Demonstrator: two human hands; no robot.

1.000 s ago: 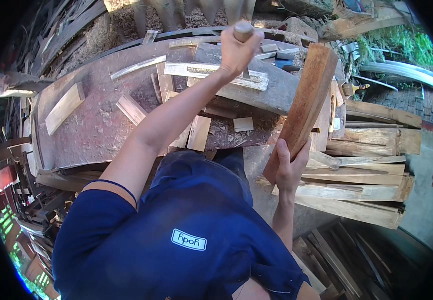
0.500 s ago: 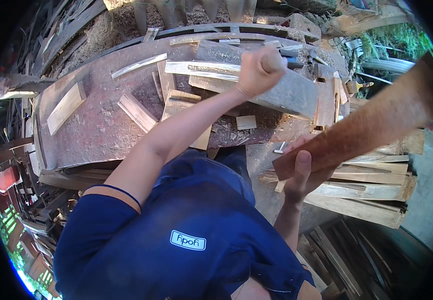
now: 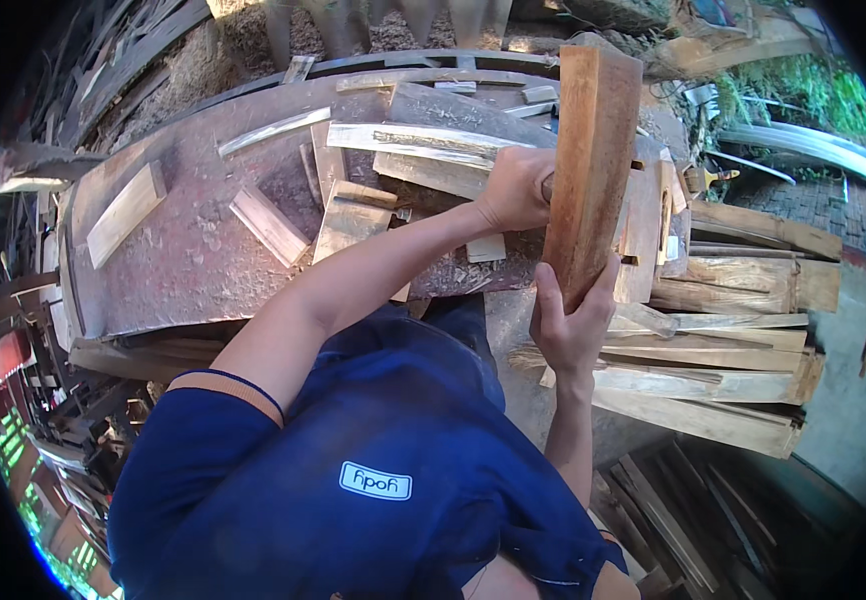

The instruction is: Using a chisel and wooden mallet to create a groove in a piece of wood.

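Observation:
My right hand grips the lower end of a long reddish-brown wooden block, thumb on one side and fingers on the other. The block stands nearly upright over the right end of the workbench. Closed in a fist, my left hand lies just left of the block's middle. A round wooden handle shows at its edge; the rest is hidden behind the block, so I cannot tell the tool's kind. Beneath my hands a thick grey-brown plank lies on the bench with a pale strip on it.
Short wood offcuts and another pale piece lie on the bench among shavings. Stacked boards sit to the right. A brush is beyond the bench's right end. Sawdust and planks line the far side.
The wooden block has swung from slanting out to the right to nearly upright, shifting left. My left hand has come down and nearer, beside the block, still closed on the handle.

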